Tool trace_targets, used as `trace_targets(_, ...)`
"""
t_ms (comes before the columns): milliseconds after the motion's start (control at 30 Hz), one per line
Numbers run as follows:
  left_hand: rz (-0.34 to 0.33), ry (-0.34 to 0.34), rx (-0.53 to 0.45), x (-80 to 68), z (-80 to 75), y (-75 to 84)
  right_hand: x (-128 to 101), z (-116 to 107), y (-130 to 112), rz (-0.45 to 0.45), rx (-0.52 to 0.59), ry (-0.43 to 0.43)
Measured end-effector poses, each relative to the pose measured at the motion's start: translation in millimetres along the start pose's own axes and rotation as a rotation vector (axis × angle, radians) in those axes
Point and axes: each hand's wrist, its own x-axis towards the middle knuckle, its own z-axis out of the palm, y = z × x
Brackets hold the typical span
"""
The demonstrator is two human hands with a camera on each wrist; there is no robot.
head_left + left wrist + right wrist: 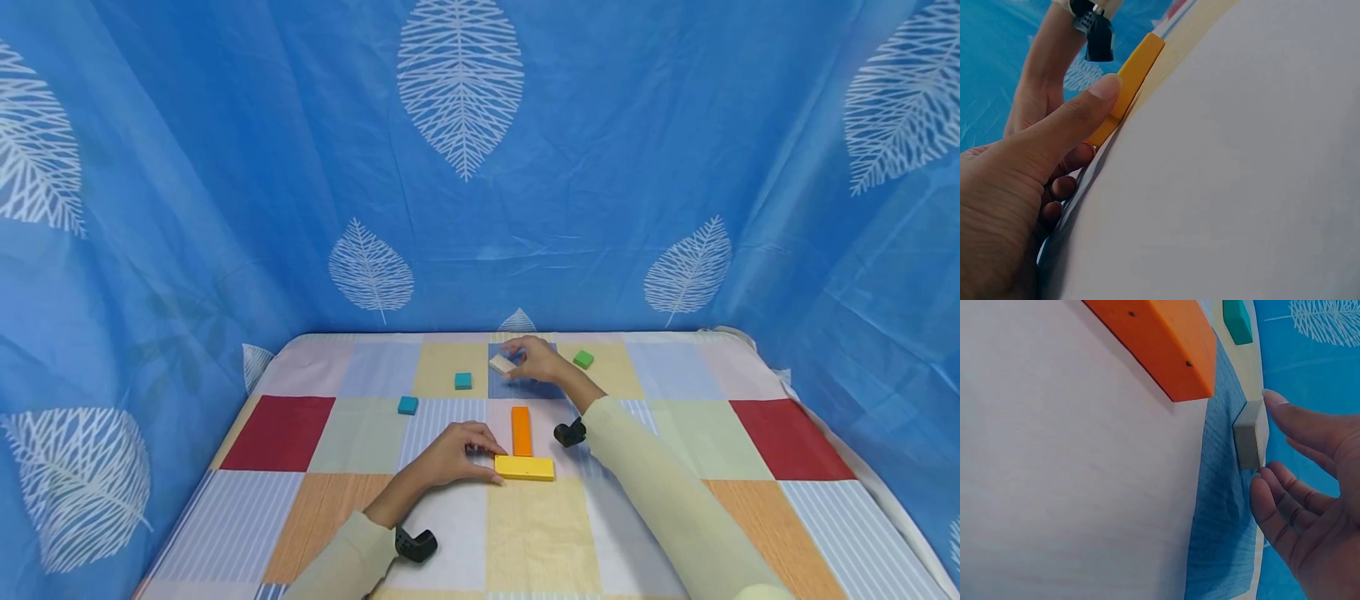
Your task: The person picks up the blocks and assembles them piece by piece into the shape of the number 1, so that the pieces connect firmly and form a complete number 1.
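yellow block (528, 469) in left hand (452, 456), two dark dots (1189, 364) on orange block (1163, 347)

Many Colours, Many Patterns

The orange block (521, 431) has dark dots. From it, the yellow block (524, 469) is at six o'clock, cream block (502, 365) near eleven, green block (583, 359) past one. The curtain (562, 208) is blue with white leaves; the cloth (540, 533) is patchwork, partly striped.

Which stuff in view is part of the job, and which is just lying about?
Part of the job, judging by the hands:
- yellow block, pinched by the left hand
- pale block, at the right hand's fingertips
- orange block, likely; it lies by the yellow one

Just lying about, as far as shown:
- nearer teal block
- farther teal block
- green block
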Motion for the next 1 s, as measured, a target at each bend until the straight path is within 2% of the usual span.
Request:
trace_targets(500,-0.004,0.003,-0.022,0.5,-0.2,-0.2,9.9,4.3,2.2,-0.026,-0.180,-0.076)
trace_targets(767,-0.005,-0.001,0.005,1.3,-0.9,0.1,7.2,4.3,2.0,-0.011,-0.156,-0.072)
trace_targets(1000,-0.018,-0.014,0.020,0.8,-1.3,0.9,5.6,6.4,2.0,0.028,-0.070,-0.094)
